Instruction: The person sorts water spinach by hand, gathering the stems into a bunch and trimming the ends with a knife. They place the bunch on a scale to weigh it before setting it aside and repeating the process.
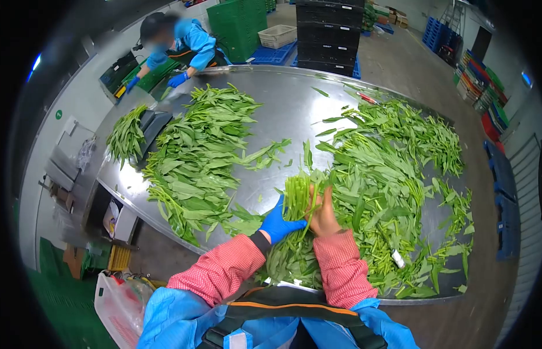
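My left hand [277, 224], in a blue glove, is wrapped round a bunch of leafy greens [297, 195]. The bunch's pale cut stem ends point up and away from me, while its leaves hang down towards the table's near edge. My bare right hand [324, 214] is against the right side of the bunch, its fingers stretched out along the stems. To the right lies a big loose heap of the same greens [378, 174]. A long pile of greens [195, 157] lies to the left.
The metal table [277, 84] carries a dark tray [157, 128] with greens [126, 136], a red-handled tool [367, 99] and a small white object [397, 258]. A co-worker [192, 43] with blue gloves leans at the far left corner. Black crates [329, 35] stand behind.
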### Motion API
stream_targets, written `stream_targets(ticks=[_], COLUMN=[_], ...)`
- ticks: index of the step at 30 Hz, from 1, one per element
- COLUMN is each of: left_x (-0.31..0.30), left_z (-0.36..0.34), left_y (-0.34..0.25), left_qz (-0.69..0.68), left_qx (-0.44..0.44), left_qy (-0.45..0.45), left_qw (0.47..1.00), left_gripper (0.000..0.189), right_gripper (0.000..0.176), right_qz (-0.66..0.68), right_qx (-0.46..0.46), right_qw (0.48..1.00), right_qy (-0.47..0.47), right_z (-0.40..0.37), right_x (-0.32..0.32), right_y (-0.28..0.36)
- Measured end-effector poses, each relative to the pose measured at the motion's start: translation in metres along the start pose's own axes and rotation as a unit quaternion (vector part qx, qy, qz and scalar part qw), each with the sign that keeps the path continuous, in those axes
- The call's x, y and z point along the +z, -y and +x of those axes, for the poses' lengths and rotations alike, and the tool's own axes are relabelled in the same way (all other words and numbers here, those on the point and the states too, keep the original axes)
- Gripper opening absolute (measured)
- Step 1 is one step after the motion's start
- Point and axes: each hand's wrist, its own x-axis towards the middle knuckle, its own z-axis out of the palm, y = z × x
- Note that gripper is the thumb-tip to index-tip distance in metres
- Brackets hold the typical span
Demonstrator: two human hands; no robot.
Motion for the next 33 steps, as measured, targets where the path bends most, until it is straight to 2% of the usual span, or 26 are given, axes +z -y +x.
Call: stream_targets(ticks=[1, 2, 3, 4, 6, 7, 10, 11, 14, 15, 16, 18, 20, 21, 22, 23, 24, 25, 26, 27, 28, 29, 30, 32, 33], left_x=[-0.004, -0.009, -0.012, -0.015, -0.012, -0.010, 0.007, 0.005, 0.000, -0.009, -0.024, -0.063, -0.091, -0.099, -0.103, -0.105, -0.104, -0.097, -0.092, -0.092, -0.088, -0.083, -0.081, -0.077, -0.074], left_z=[0.002, 0.002, 0.000, -0.001, -0.001, -0.002, -0.028, -0.030, -0.051, -0.054, -0.057, -0.065, -0.068, -0.069, -0.064, -0.059, -0.056, -0.058, -0.059, -0.061, -0.069, -0.077, -0.075, -0.090, -0.095], left_y=[0.006, 0.001, -0.005, -0.009, 0.020, 0.037, -0.033, -0.038, -0.056, -0.052, -0.038, 0.002, 0.014, 0.012, 0.010, 0.002, -0.005, -0.015, -0.020, -0.007, 0.000, 0.007, 0.033, 0.063, 0.065], left_qz=[-0.019, -0.006, 0.006, 0.019, 0.161, 0.230, 0.378, 0.343, 0.408, 0.408, 0.435, 0.489, 0.517, 0.446, 0.266, 0.076, -0.116, -0.283, -0.442, -0.513, -0.393, -0.253, -0.383, -0.409, -0.421], left_qx=[0.019, -0.018, -0.058, -0.098, -0.007, 0.037, 0.017, 0.002, 0.177, 0.187, 0.154, 0.088, -0.111, -0.096, -0.134, -0.170, -0.200, -0.238, -0.268, -0.272, -0.268, -0.282, -0.364, -0.400, -0.417], left_qy=[0.019, 0.041, 0.064, 0.087, 0.061, 0.048, -0.039, -0.017, -0.080, -0.057, -0.054, -0.035, 0.053, 0.050, 0.071, 0.088, 0.099, 0.123, 0.142, 0.188, 0.113, 0.041, 0.031, 0.014, 0.006], left_qw=[0.999, 0.999, 0.996, 0.991, 0.985, 0.971, 0.925, 0.939, 0.892, 0.892, 0.885, 0.867, 0.847, 0.889, 0.952, 0.979, 0.968, 0.921, 0.844, 0.792, 0.872, 0.925, 0.848, 0.820, 0.805], left_gripper=[0.082, 0.077, 0.072, 0.067, 0.055, 0.049, 0.048, 0.058, 0.071, 0.083, 0.082, 0.081, 0.080, 0.065, 0.062, 0.059, 0.057, 0.055, 0.053, 0.061, 0.062, 0.064, 0.065, 0.065, 0.065], right_gripper=[0.085, 0.087, 0.089, 0.090, 0.096, 0.089, 0.064, 0.044, 0.035, 0.031, 0.027, 0.023, 0.024, 0.034, 0.041, 0.047, 0.037, 0.023, 0.012, 0.011, 0.015, 0.017, 0.022, 0.035, 0.038], right_qz=[-0.027, -0.054, -0.042, -0.173, -0.424, -0.477, -0.409, -0.407, -0.497, -0.432, -0.365, -0.422, -0.475, -0.606, -0.624, -0.691, -0.695, -0.710, -0.721, -0.768, -0.772, -0.786, -0.805, -0.843, -0.846], right_qx=[-0.010, -0.020, -0.032, -0.040, -0.057, -0.105, -0.091, -0.135, -0.269, -0.279, -0.288, -0.395, -0.459, -0.479, -0.429, -0.523, -0.521, -0.477, -0.449, -0.345, -0.335, -0.282, -0.255, -0.240, -0.223], right_qw=[0.999, 0.997, 0.993, 0.978, 0.899, 0.873, 0.907, 0.903, 0.825, 0.857, 0.884, 0.816, 0.750, 0.635, 0.652, 0.476, 0.444, 0.430, 0.419, 0.406, 0.391, 0.400, 0.399, 0.380, 0.393], right_qy=[0.023, 0.046, 0.108, 0.105, 0.094, 0.019, -0.027, -0.020, 0.025, 0.033, 0.038, -0.005, -0.044, 0.020, 0.043, 0.150, 0.218, 0.290, 0.321, 0.354, 0.371, 0.379, 0.357, 0.297, 0.283], right_z=[-0.001, -0.001, 0.001, -0.001, -0.008, -0.002, 0.004, 0.001, -0.022, -0.023, -0.020, -0.016, -0.003, -0.005, -0.004, 0.006, 0.009, 0.012, 0.009, -0.004, -0.011, -0.023, -0.036, -0.057, -0.066], right_x=[-0.005, 0.000, 0.004, 0.010, 0.044, 0.047, 0.065, 0.073, 0.113, 0.118, 0.120, 0.121, 0.119, 0.122, 0.124, 0.125, 0.133, 0.128, 0.125, 0.125, 0.113, 0.107, 0.099, 0.091, 0.094], right_y=[-0.005, -0.003, 0.001, 0.004, 0.018, 0.005, 0.006, 0.007, 0.051, 0.075, 0.104, 0.155, 0.164, 0.164, 0.144, 0.129, 0.101, 0.072, 0.036, 0.013, -0.017, -0.035, -0.052, -0.065, -0.060])
